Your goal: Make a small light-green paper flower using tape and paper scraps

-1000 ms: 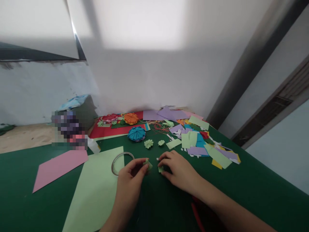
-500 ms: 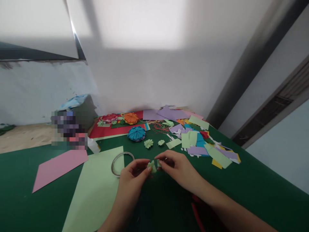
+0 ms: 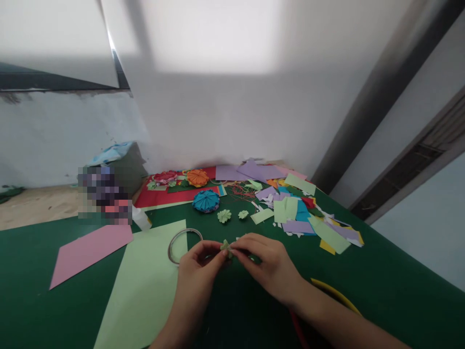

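Observation:
My left hand (image 3: pixel 201 261) pinches a small light green paper flower (image 3: pixel 225 246) between thumb and fingers. My right hand (image 3: pixel 267 259) is closed, its thumb and fingertips touching the flower's right side. A sliver of a small green paper piece (image 3: pixel 238 238) shows at the right fingers, mostly hidden by them. Just beyond the hands, a larger green paper flower (image 3: pixel 224 216) and a smaller one (image 3: pixel 243 214) lie on the green table. A roll of tape (image 3: pixel 170 247) rests on a light green sheet (image 3: pixel 145 286) beside my left hand.
A blue folded paper rosette (image 3: pixel 205 200) and an orange one (image 3: pixel 197 178) lie farther back. Mixed paper scraps (image 3: pixel 298 220) spread to the right. At left are a pink sheet (image 3: pixel 90 257) and a white bottle (image 3: pixel 142 219). A yellow curved edge (image 3: pixel 337 293) shows by my right forearm.
My right hand has moved slightly left with its paper piece, closing the gap to the flower. The left hand stays almost where it was. More of the yellow curved edge shows.

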### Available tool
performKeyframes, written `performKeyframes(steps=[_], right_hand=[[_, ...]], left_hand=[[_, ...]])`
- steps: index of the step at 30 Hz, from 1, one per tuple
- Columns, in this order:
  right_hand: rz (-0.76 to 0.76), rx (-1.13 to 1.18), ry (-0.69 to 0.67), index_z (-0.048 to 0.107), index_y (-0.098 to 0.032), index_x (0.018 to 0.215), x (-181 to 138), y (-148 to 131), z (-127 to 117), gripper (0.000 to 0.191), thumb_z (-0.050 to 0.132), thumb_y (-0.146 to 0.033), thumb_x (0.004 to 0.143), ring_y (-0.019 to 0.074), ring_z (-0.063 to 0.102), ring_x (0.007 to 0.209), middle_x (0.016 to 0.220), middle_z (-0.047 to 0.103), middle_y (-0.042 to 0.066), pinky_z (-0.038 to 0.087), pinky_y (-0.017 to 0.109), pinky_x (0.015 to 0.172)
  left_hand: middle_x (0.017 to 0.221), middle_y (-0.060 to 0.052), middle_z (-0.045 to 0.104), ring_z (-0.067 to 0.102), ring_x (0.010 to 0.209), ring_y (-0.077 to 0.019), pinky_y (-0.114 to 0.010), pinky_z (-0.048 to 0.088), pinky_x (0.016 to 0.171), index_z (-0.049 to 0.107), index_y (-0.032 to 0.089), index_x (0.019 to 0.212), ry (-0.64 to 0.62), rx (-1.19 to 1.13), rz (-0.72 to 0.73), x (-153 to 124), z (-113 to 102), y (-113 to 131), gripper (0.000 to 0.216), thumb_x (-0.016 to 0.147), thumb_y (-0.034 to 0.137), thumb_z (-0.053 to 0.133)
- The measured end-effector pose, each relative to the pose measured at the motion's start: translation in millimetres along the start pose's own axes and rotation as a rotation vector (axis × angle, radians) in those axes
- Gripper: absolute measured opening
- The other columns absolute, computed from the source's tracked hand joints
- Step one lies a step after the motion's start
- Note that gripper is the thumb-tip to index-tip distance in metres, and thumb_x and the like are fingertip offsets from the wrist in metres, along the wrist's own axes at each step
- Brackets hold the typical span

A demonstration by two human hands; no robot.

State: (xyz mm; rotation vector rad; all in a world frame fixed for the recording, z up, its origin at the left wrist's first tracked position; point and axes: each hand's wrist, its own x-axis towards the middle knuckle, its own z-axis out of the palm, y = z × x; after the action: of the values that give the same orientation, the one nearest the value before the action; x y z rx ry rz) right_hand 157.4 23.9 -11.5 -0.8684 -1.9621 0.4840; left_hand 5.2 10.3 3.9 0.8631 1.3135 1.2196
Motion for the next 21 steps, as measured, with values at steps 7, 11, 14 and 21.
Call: performKeyframes(steps=[7,11,14,21], right_hand=[[0.052,-0.022,-0.064,0.066,-0.016,0.092,-1.9,-2.0,0.1,0.015,0.051,-0.014,0.089,0.0178,0.062,0.079,0.087,0.067,0.006,0.049,0.029,0.072],[0.111,0.005,-0.107,0.065,-0.018,0.091,1.0,-5.5,-1.5,0.016,0.05,-0.012,0.089,0.0171,0.062,0.079,0.086,0.067,0.004,0.048,0.029,0.073],[0.128,0.0,-0.131,0.064,-0.017,0.09,1.8,-5.6,-0.8,0.015,0.05,-0.011,0.089,0.0172,0.061,0.079,0.086,0.066,0.005,0.047,0.029,0.074],[0.116,-0.077,-0.176,0.059,-0.015,0.091,-3.0,-1.1,3.2,0.016,0.044,-0.01,0.091,0.0184,0.057,0.079,0.086,0.061,0.006,0.044,0.029,0.071]], left_hand=[[0.065,-0.001,0.068,0.064,0.066,-0.0149,-0.024,0.052,0.064,0.066,0.015,0.069,0.003,0.123,0.072,-2.8,0.2,1.0,0.015,0.059,0.022,0.075],[0.073,-0.003,0.07,0.066,0.075,-0.0186,-0.029,0.053,0.071,0.066,0.016,0.075,-0.008,0.21,0.143,-4.4,-0.9,1.9,0.015,0.062,0.022,0.072],[0.077,-0.003,0.07,0.066,0.078,-0.0197,-0.031,0.053,0.074,0.066,0.017,0.078,-0.01,0.28,0.208,-5.7,-1.0,1.6,0.014,0.065,0.021,0.07],[0.081,-0.003,0.069,0.065,0.081,-0.0201,-0.033,0.052,0.075,0.063,0.019,0.082,-0.009,0.375,0.25,-8.6,-0.1,-0.8,0.012,0.071,0.019,0.065]])
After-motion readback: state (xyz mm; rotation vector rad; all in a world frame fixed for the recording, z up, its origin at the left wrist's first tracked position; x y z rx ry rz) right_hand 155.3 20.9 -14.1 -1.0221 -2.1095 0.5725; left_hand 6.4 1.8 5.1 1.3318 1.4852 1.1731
